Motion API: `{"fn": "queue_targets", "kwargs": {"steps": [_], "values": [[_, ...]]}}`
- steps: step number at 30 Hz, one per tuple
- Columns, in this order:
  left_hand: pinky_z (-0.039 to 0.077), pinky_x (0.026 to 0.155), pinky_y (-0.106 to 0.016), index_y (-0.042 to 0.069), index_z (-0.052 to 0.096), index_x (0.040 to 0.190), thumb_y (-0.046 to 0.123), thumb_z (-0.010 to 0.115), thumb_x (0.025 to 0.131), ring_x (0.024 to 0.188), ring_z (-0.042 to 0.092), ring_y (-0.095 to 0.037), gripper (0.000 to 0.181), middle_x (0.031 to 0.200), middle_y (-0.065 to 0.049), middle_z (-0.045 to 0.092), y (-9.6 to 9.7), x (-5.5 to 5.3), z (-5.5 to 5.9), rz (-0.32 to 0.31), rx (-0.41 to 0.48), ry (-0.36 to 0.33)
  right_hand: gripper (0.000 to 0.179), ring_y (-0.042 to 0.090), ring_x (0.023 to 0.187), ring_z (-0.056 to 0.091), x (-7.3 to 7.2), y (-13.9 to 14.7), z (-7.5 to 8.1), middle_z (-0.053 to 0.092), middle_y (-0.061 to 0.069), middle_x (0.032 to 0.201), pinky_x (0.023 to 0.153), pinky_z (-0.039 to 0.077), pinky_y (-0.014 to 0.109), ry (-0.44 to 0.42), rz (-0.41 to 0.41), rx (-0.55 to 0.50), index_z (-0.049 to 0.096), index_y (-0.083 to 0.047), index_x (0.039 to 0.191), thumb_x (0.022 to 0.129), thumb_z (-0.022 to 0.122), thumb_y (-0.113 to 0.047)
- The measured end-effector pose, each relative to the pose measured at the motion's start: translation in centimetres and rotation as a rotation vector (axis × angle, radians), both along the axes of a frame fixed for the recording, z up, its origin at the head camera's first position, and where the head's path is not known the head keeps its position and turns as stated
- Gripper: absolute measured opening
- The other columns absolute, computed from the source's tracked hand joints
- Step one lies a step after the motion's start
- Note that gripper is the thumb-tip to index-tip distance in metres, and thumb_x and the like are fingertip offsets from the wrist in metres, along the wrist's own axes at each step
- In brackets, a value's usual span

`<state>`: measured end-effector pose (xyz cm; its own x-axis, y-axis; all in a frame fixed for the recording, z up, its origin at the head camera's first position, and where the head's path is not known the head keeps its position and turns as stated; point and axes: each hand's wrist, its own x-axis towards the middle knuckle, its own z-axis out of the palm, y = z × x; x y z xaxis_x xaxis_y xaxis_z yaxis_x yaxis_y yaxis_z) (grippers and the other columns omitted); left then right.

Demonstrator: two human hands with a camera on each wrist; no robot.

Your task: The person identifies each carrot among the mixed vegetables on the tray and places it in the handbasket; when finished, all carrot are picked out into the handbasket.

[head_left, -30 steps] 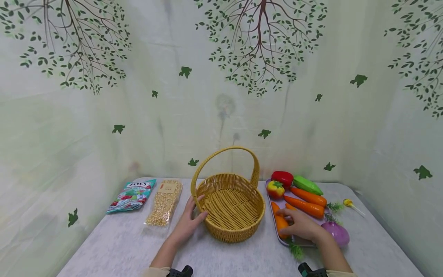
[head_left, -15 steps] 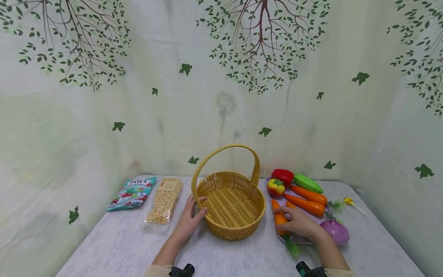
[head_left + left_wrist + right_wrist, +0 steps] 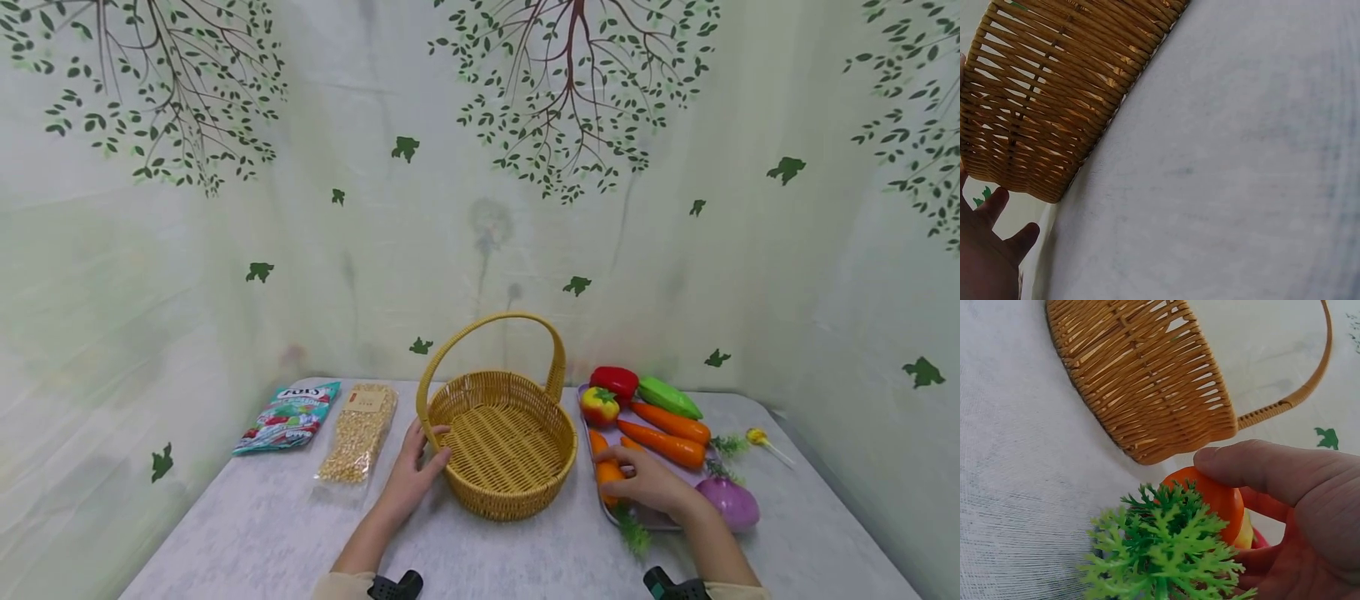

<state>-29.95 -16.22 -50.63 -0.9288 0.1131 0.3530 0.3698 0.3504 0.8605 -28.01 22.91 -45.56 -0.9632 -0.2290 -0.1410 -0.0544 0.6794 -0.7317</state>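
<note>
Head: right hand around carrot.

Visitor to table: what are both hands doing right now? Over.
Left hand at left side of wicker basket. Right hand pinches carrot; leafy top over near edge of tray. Possible snag: tray rim, between carrot and basket.

Here's your round golden-brown woven basket, wicker-like, ribbed, with a low sheen. Just right of the basket, your tapered orange carrot gleams smooth as hard plastic; its feathery green fronds look like duller moulded plastic. Left of the basket, you've got a clear plastic packet of yellow kernels, shiny, then a teal printed bag, glossy and crinkled. Under the basket, your pale grey tabletop looks matt, finely textured.
</note>
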Motion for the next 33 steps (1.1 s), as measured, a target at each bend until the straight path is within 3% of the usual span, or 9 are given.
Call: {"fn": "queue_targets", "kwargs": {"steps": [6,12,15,19,23,28,33], "values": [[0.026,0.116,-0.067,0.011,0.056,0.135,0.026,0.061,0.099,0.151,0.023,-0.043,0.039,0.169,-0.003,0.013,0.3,0.1,0.1,0.012,0.019,-0.005,0.050,0.032,0.119,0.056,-0.1,0.1,0.1,0.057,0.014,0.140,0.101,0.046,0.062,-0.004,-0.050,-0.012,0.065,-0.020,0.129,0.083,0.080,-0.031],[0.025,0.116,-0.068,0.010,0.055,0.136,0.026,0.061,0.099,0.153,0.018,-0.043,0.041,0.167,-0.010,0.016,0.5,0.3,0.2,0.003,0.035,-0.003,0.050,0.033,0.115,0.057,0.0,0.2,0.4,0.056,0.015,0.140,0.095,0.054,0.055,0.002,-0.076,-0.060,0.064,-0.018,0.129,0.082,0.080,-0.026],[0.024,0.116,-0.069,0.014,0.054,0.139,0.027,0.060,0.100,0.153,0.019,-0.043,0.041,0.167,-0.009,0.016,0.4,0.2,0.2,-0.004,0.041,-0.003,0.051,0.029,0.111,0.057,0.1,0.3,0.9,0.057,0.013,0.140,0.092,0.055,0.052,0.009,-0.085,-0.065,0.064,-0.019,0.130,0.083,0.079,-0.027],[0.021,0.117,-0.069,0.019,0.052,0.142,0.023,0.058,0.101,0.152,0.020,-0.044,0.041,0.168,-0.006,0.014,0.4,0.1,-0.2,-0.013,0.052,-0.017,0.051,0.029,0.114,0.056,0.2,0.4,1.3,0.055,0.012,0.144,0.093,0.054,0.053,0.014,-0.089,-0.088,0.062,-0.020,0.134,0.086,0.076,-0.030],[0.020,0.117,-0.068,0.016,0.050,0.144,0.020,0.057,0.101,0.152,0.019,-0.043,0.043,0.168,-0.005,0.012,0.3,-0.1,-0.5,-0.024,0.056,-0.022,0.044,0.031,0.125,0.051,0.3,0.6,1.5,0.052,0.010,0.148,0.102,0.047,0.057,0.047,-0.086,-0.113,0.062,-0.025,0.135,0.092,0.069,-0.036],[0.019,0.117,-0.069,0.013,0.049,0.144,0.018,0.056,0.101,0.153,0.018,-0.043,0.043,0.168,-0.006,0.012,0.3,-0.2,-0.5,-0.033,0.069,-0.012,0.043,0.026,0.118,0.052,0.3,0.5,1.9,0.056,0.008,0.142,0.099,0.051,0.048,0.088,-0.094,-0.157,0.061,-0.027,0.135,0.095,0.066,-0.039],[0.018,0.119,-0.066,0.024,0.047,0.146,0.019,0.056,0.102,0.153,0.018,-0.042,0.045,0.169,-0.003,0.010,0.3,-0.1,-0.4,-0.028,0.060,-0.026,0.047,0.024,0.102,0.056,0.2,0.4,2.5,0.057,0.011,0.139,0.085,0.056,0.033,0.094,-0.117,-0.235,0.059,-0.023,0.138,0.094,0.068,-0.037]]}}
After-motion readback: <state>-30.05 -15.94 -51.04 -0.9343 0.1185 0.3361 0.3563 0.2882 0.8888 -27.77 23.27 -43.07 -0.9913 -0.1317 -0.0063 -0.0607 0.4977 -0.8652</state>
